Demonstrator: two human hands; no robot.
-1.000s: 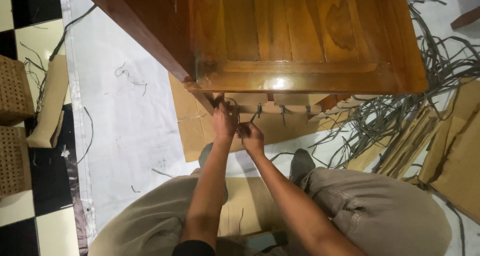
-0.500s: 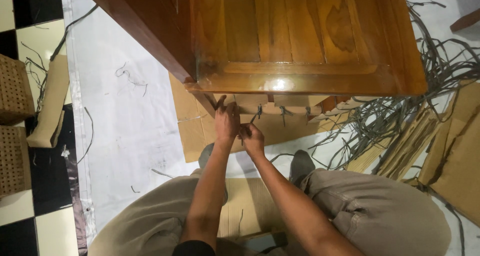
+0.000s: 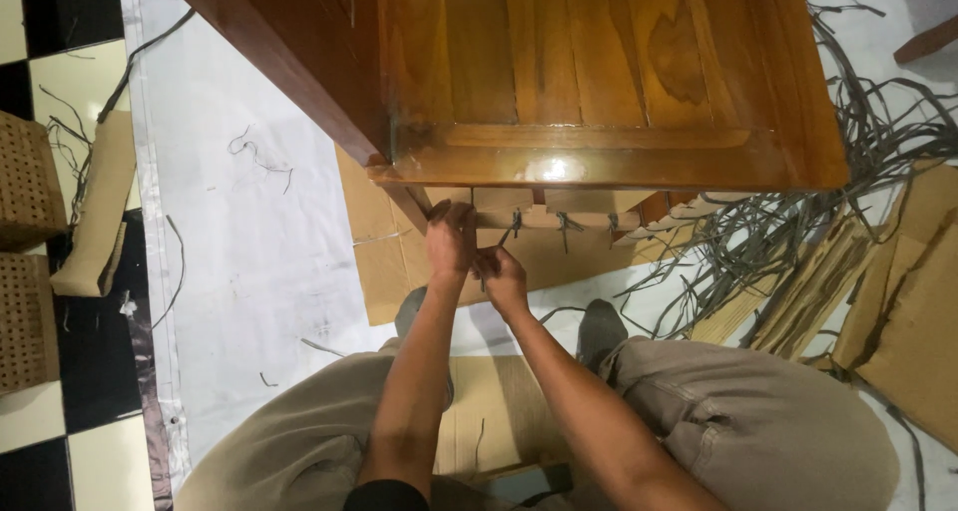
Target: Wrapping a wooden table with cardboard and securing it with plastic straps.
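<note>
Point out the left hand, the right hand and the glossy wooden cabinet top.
left hand (image 3: 451, 240), head view, on the back of the hand.
right hand (image 3: 502, 274), head view, on the knuckles.
glossy wooden cabinet top (image 3: 599, 72), head view, on the middle of its panelled surface.

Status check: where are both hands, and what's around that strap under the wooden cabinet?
Left hand and right hand together, pinching a grey strap under the wooden cabinet. Loose grey strips piled right; cardboard beneath.

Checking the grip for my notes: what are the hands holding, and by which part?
Both hands, left hand and right hand, meet on a thin dark strand under the wooden cabinet; the exact hold point is hidden by the fingers.
</note>
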